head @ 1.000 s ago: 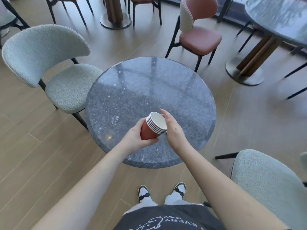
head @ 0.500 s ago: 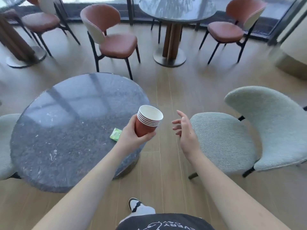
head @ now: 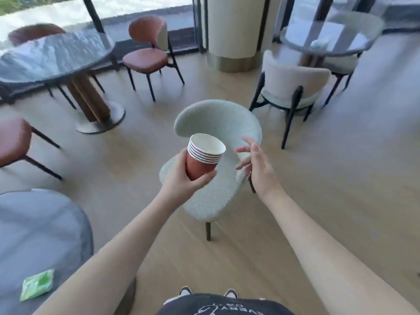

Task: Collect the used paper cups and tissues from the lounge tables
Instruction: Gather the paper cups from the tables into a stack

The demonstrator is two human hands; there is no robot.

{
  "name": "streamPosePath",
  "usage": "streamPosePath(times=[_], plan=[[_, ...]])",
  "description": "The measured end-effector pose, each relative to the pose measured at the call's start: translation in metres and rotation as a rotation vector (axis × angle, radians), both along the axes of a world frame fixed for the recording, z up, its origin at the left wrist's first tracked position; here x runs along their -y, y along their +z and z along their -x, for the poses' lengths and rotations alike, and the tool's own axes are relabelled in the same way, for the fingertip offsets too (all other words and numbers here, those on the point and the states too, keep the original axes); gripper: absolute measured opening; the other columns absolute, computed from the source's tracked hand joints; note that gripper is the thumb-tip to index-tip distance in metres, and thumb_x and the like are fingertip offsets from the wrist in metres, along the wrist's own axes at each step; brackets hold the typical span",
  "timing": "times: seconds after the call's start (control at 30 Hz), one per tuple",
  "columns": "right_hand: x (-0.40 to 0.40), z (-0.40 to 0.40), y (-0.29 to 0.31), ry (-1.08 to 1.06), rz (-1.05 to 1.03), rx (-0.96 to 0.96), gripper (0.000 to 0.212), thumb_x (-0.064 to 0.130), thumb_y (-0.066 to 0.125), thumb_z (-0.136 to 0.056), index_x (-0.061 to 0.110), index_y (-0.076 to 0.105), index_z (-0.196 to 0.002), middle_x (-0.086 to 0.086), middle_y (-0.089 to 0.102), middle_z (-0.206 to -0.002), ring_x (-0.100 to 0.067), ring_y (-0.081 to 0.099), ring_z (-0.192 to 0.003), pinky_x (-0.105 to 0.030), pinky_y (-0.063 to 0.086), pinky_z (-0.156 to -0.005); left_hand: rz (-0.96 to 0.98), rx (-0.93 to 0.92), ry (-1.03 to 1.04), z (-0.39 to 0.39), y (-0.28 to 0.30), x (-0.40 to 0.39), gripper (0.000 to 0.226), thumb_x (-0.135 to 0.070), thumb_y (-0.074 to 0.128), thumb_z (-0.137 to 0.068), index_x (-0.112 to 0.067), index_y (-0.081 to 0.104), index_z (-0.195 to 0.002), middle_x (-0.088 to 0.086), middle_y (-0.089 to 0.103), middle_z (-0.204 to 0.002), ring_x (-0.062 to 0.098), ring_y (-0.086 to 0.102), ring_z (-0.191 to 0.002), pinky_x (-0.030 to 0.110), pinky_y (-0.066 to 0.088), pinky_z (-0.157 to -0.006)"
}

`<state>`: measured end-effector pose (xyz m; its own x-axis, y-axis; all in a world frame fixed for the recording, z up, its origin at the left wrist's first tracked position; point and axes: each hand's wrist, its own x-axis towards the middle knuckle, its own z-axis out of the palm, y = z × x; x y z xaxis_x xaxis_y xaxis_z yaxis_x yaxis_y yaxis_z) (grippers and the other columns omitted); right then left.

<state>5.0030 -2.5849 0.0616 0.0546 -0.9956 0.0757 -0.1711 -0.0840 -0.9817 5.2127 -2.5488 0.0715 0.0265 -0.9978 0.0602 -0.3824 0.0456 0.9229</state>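
Observation:
My left hand (head: pixel 181 178) grips a stack of several nested red paper cups (head: pixel 202 158) with white rims, held tilted in front of me above a pale green chair. Just right of the cups, my right hand (head: pixel 256 164) hovers with its fingers spread and nothing in it. A green tissue pack (head: pixel 37 284) lies on the grey stone table (head: pixel 41 226) at the lower left. Something pale and blurred (head: pixel 320 43) sits on the round table (head: pixel 327 45) at the far right; I cannot tell what it is.
A pale green chair (head: pixel 216 196) stands directly ahead under my hands. Another round table (head: pixel 52 55) with brown chairs (head: pixel 147 53) is at the far left, a cream chair (head: pixel 293 87) at the right, and a wide column (head: pixel 234 30) stands by the windows.
The view has swung right, away from the grey table, which now sits at the lower left. My right hand came off the cup stack and hangs open beside it.

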Motion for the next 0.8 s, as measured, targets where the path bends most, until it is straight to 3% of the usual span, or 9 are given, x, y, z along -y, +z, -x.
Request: streamPosePath(times=[0.17, 0.3, 0.43, 0.57, 0.7, 0.77, 0.8], plan=[[-0.010, 0.086, 0.007, -0.244, 0.031, 0.047, 0.045, 0.071, 0.024, -0.092, 0.058, 0.050, -0.126, 0.014, 0.064, -0.110, -0.006, 0.062, -0.071, -0.016, 0.043, -0.061, 0.024, 0.045, -0.251, 0.084, 0.012, 0.039, 0.075, -0.062, 0.078, -0.065, -0.041, 0.050, -0.131, -0.022, 0.067, -0.111, -0.008, 0.065, -0.096, 0.012, 0.052, -0.070], [-0.018, 0.136, 0.000, -0.421, 0.028, 0.055, 0.047, 0.072, 0.023, -0.091, 0.057, 0.050, -0.127, 0.015, 0.064, -0.110, -0.010, 0.062, -0.072, -0.019, 0.042, -0.056, 0.008, 0.008, -0.421, 0.138, 0.011, 0.066, 0.076, -0.059, 0.079, -0.064, -0.044, 0.048, -0.132, -0.017, 0.067, -0.119, 0.002, 0.066, -0.104, 0.032, 0.059, -0.084], [-0.022, 0.170, -0.001, -0.592, 0.047, 0.063, 0.040, 0.069, 0.026, -0.093, 0.060, 0.051, -0.122, 0.019, 0.065, -0.106, -0.009, 0.065, -0.071, -0.020, 0.043, -0.056, 0.044, -0.002, -0.537, 0.180, 0.009, 0.090, 0.065, -0.060, 0.079, -0.064, -0.051, 0.051, -0.122, -0.025, 0.068, -0.109, -0.008, 0.065, -0.099, 0.006, 0.049, -0.074], [-0.023, 0.191, 0.001, -0.743, 0.038, 0.052, 0.038, 0.069, 0.026, -0.093, 0.063, 0.051, -0.121, 0.021, 0.065, -0.106, -0.011, 0.066, -0.073, -0.024, 0.046, -0.061, 0.040, 0.010, -0.675, 0.214, 0.007, 0.117, 0.073, -0.064, 0.078, -0.065, -0.042, 0.051, -0.129, -0.023, 0.068, -0.111, -0.005, 0.066, -0.100, 0.016, 0.051, -0.078], [-0.025, 0.206, 0.002, -0.859, 0.038, 0.021, 0.041, 0.065, 0.025, -0.095, 0.054, 0.051, -0.125, 0.015, 0.064, -0.109, -0.008, 0.066, -0.072, -0.024, 0.048, -0.064, 0.068, -0.007, -0.748, 0.237, 0.004, 0.144, 0.063, -0.066, 0.076, -0.065, -0.058, 0.047, -0.120, -0.041, 0.063, -0.107, -0.014, 0.062, -0.098, 0.001, 0.044, -0.071], [-0.029, 0.215, 0.004, -0.920, 0.022, 0.008, 0.039, 0.060, 0.025, -0.098, 0.052, 0.050, -0.126, 0.010, 0.064, -0.112, -0.008, 0.066, -0.072, -0.025, 0.047, -0.066, 0.049, -0.034, -0.780, 0.253, 0.003, 0.152, 0.066, -0.066, 0.076, -0.064, -0.055, 0.048, -0.123, -0.038, 0.064, -0.108, -0.010, 0.064, -0.098, 0.007, 0.048, -0.076], [-0.033, 0.221, 0.004, -0.954, 0.023, 0.005, 0.038, 0.057, 0.024, -0.099, 0.052, 0.050, -0.126, 0.009, 0.064, -0.113, -0.008, 0.066, -0.072, -0.027, 0.047, -0.066, 0.028, -0.045, -0.806, 0.263, 0.003, 0.154, 0.070, -0.066, 0.077, -0.064, -0.052, 0.049, -0.127, -0.035, 0.065, -0.109, -0.006, 0.066, -0.100, 0.016, 0.052, -0.081]])
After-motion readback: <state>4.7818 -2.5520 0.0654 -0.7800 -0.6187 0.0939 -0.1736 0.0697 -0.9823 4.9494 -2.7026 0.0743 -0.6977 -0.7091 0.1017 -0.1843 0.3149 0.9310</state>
